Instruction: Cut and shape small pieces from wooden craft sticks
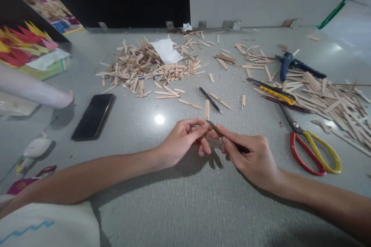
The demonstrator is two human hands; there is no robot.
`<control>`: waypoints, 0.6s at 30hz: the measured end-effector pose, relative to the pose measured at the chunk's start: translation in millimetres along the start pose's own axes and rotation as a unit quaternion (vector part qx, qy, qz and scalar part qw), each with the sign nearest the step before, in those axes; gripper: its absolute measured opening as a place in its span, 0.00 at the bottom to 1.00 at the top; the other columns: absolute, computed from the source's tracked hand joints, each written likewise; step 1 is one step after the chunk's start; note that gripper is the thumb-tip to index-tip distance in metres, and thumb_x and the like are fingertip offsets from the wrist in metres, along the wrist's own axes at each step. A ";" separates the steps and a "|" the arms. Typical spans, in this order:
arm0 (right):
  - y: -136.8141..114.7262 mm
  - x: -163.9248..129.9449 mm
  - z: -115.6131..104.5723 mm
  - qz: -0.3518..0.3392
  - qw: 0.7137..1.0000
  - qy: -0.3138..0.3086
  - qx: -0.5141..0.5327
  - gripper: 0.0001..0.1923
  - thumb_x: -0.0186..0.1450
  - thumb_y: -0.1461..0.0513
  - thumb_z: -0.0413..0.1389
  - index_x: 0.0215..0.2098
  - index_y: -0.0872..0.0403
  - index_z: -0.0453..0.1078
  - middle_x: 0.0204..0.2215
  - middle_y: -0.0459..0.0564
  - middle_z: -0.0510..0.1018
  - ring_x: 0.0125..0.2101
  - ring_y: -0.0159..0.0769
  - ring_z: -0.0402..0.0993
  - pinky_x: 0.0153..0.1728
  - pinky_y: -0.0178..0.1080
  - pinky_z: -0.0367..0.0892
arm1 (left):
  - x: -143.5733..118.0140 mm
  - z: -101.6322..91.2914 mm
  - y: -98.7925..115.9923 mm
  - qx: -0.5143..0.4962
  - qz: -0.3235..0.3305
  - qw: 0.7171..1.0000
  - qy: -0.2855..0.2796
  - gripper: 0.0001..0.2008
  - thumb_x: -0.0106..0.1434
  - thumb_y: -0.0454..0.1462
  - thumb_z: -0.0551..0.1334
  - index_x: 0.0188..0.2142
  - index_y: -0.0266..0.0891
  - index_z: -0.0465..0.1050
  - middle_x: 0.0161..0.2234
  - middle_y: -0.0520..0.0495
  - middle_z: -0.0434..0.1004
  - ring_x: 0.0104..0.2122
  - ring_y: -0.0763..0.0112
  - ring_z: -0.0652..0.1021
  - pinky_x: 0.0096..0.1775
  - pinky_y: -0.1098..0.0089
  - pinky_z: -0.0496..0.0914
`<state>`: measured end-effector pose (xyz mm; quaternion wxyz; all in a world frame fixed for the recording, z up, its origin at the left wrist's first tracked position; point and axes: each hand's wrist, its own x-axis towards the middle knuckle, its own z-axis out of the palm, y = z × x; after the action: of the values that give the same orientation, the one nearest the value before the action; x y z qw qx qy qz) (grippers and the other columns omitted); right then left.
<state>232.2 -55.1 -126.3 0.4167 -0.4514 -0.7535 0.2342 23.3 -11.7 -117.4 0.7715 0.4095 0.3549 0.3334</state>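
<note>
1. Grey speckled table [185, 208] fills the view, running back to a pale wall panel beside a dark one.
2. Two heaps of cut wooden sticks lie on it: a left pile [145, 67] behind the hands and a right pile [333, 104] spreading toward the table's right edge.
3. Red-and-yellow scissors [314, 148] lie flat just right of the right hand, with a yellow utility knife [274, 92] and a blue tool [292, 63] farther back.
4. A black phone [94, 115] rests face up, well left of the hands.
5. The left hand [181, 142] pinches a craft stick [206, 112] between thumb and fingertips; the stick stands nearly upright, pointing away from the person, above the table's near middle.
6. The right hand [251, 156] is clenched around a dark slim tool [216, 128], whose tip meets the stick's lower end, touching it at the left hand's fingers.
7. A black pen [210, 100] lies on the table just beyond the stick, apart from both hands.
</note>
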 end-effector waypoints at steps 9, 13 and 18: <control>-10.9 13.1 -26.1 -0.054 0.990 -0.028 -0.129 0.18 0.77 0.68 0.55 0.61 0.56 0.79 0.33 0.49 0.89 0.20 0.31 0.79 0.25 0.33 0.77 | -1.6 -1.3 11.7 0.153 0.137 0.976 0.075 0.15 0.69 0.48 0.71 0.38 0.36 0.80 0.27 0.52 0.77 0.18 0.81 0.71 0.20 0.78 0.67; -24.0 19.6 -42.4 -0.076 0.982 -0.032 -0.172 0.17 0.77 0.68 0.55 0.59 0.52 0.80 0.37 0.51 0.90 0.29 0.38 0.87 0.34 0.37 0.83 | -5.2 0.3 14.0 0.200 0.175 0.960 0.089 0.18 0.70 0.51 0.70 0.39 0.37 0.81 0.24 0.55 0.70 0.18 0.80 0.65 0.19 0.77 0.60; -34.3 23.5 -56.3 -0.092 0.978 -0.042 -0.182 0.17 0.77 0.67 0.55 0.58 0.50 0.81 0.36 0.50 0.91 0.29 0.39 0.88 0.26 0.37 0.79 | -10.8 3.5 17.0 0.246 0.210 0.941 0.095 0.16 0.73 0.48 0.67 0.41 0.37 0.84 0.22 0.55 0.67 0.20 0.79 0.61 0.19 0.76 0.56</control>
<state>257.0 -52.4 -61.0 0.3156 -0.4383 -0.8384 0.0725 16.7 -14.3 -98.2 0.5215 0.6182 0.4037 0.4277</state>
